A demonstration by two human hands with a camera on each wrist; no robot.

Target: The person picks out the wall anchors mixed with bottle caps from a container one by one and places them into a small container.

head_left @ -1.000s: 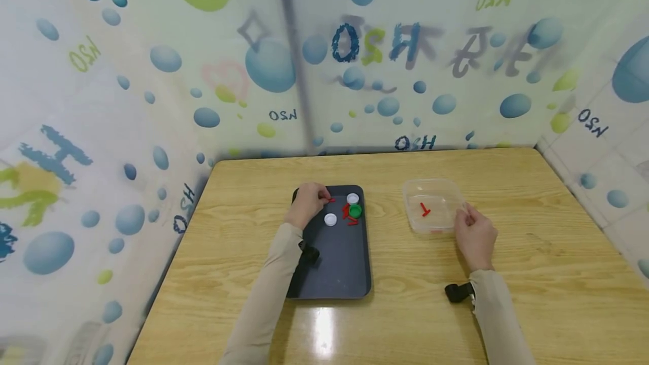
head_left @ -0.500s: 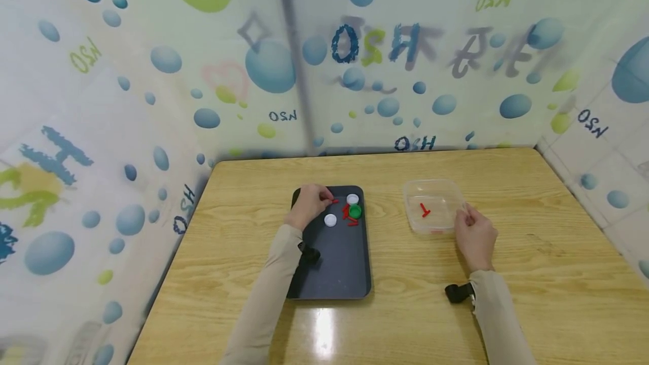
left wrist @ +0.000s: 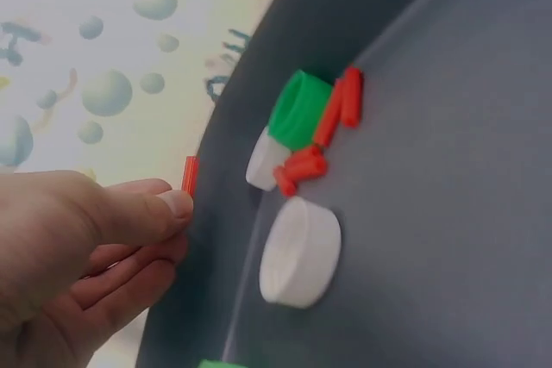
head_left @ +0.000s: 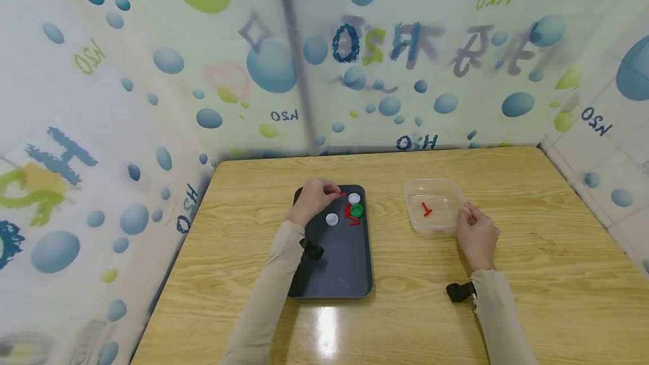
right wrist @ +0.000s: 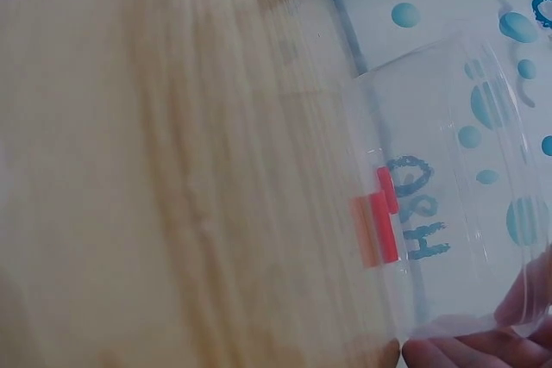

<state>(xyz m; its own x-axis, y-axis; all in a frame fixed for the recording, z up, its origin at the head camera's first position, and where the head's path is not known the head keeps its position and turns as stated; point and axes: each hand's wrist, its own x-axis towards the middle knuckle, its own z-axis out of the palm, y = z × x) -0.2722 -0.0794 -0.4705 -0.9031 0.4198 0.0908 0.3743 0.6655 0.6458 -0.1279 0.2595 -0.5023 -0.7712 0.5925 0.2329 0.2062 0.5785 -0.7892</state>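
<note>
My left hand [head_left: 313, 201] pinches a small red stick [left wrist: 190, 175] between thumb and fingertips, over the far end of the dark grey tray [head_left: 334, 266]. Beside it in the tray lie white caps [left wrist: 302, 252], a green cap [left wrist: 299, 111] and several loose red sticks [left wrist: 349, 97]. My right hand [head_left: 476, 235] holds the near right corner of a clear plastic box [head_left: 413, 216], which stands on the table. Inside that box are red sticks [head_left: 426, 209]. Most of the right hand is outside the right wrist view.
The wooden table [head_left: 405, 308] reaches back to a wall curtain [head_left: 431, 72] printed with bubbles and letters. Tray and box stand apart, with bare wood between them. A sliver of something green [left wrist: 221, 364] shows at the bottom edge of the left wrist view.
My left hand has moved a little to the right and away along the tray's far end, carrying the red stick. The right hand and the box have stayed put.
</note>
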